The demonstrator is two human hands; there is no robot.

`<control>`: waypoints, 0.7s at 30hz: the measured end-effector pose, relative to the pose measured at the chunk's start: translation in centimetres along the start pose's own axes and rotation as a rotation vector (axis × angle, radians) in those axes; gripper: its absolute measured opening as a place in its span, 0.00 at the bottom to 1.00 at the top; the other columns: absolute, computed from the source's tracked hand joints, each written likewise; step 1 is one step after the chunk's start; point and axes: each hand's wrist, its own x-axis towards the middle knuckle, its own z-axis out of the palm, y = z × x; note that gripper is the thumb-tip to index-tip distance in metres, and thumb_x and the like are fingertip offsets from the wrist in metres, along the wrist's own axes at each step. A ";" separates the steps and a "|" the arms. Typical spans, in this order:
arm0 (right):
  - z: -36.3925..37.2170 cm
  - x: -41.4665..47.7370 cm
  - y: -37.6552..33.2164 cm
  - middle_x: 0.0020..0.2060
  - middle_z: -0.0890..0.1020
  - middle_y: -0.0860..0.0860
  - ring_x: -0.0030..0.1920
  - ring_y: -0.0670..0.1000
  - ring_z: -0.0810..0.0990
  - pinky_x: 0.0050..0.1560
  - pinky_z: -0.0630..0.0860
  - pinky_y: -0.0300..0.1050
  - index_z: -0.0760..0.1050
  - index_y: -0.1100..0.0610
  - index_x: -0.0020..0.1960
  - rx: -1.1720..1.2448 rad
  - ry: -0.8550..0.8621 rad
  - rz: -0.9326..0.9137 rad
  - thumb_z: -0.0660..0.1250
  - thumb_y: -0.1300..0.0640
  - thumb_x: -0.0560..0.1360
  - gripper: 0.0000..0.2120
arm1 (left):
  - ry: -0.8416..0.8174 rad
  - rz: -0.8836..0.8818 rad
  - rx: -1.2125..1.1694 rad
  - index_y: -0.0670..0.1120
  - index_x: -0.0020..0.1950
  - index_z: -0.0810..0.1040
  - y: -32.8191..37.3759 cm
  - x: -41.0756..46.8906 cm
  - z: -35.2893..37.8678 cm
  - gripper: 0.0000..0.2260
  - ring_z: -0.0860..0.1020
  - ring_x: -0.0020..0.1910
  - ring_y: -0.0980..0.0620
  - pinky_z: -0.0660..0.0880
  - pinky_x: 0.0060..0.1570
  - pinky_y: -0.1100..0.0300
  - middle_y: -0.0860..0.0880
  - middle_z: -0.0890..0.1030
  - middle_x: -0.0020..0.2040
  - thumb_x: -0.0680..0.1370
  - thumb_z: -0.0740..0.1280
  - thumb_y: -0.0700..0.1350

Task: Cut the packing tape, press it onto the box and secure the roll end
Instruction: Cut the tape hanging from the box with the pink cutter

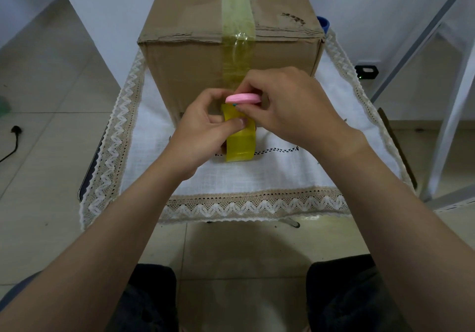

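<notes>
A brown cardboard box (185, 59) stands on the cloth-covered table, with a yellowish strip of packing tape (237, 23) running along its top and down its near face. Just below that strip, my left hand (203, 131) grips the yellow tape roll (240, 143) in front of the box, thumb pressed on the roll's upper side. My right hand (285, 105) holds a small pink cutter (243, 98) flat against the tape where it leaves the box. The cutter's blade and the exact cut line are hidden by my fingers.
A white cloth with lace trim (231, 205) covers the small table. A blue object (323, 23) peeks out behind the box's right corner. White metal frame legs (452, 116) stand to the right. A black cable (12, 141) lies on the tiled floor at left.
</notes>
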 end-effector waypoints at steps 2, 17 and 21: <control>0.0 0.0 -0.1 0.37 0.79 0.42 0.41 0.49 0.78 0.38 0.77 0.52 0.80 0.48 0.48 -0.007 0.005 0.004 0.65 0.41 0.77 0.12 | 0.000 -0.005 -0.010 0.52 0.65 0.75 0.1 -0.1 0.0 0.17 0.87 0.48 0.39 0.82 0.50 0.35 0.42 0.88 0.45 0.79 0.73 0.38; 0.4 1.0 -0.4 0.39 0.83 0.46 0.41 0.52 0.81 0.43 0.79 0.56 0.82 0.48 0.47 0.028 -0.053 0.045 0.72 0.49 0.75 0.04 | -0.024 0.008 -0.030 0.51 0.65 0.75 0.0 0.1 -0.2 0.16 0.87 0.41 0.51 0.83 0.47 0.38 0.49 0.89 0.40 0.80 0.72 0.38; 0.2 1.4 -0.6 0.38 0.84 0.48 0.41 0.52 0.80 0.44 0.77 0.52 0.83 0.51 0.48 0.028 -0.052 0.040 0.72 0.50 0.76 0.04 | -0.016 0.013 -0.033 0.51 0.64 0.75 -0.1 0.1 -0.1 0.16 0.88 0.45 0.43 0.80 0.48 0.30 0.46 0.89 0.43 0.79 0.74 0.40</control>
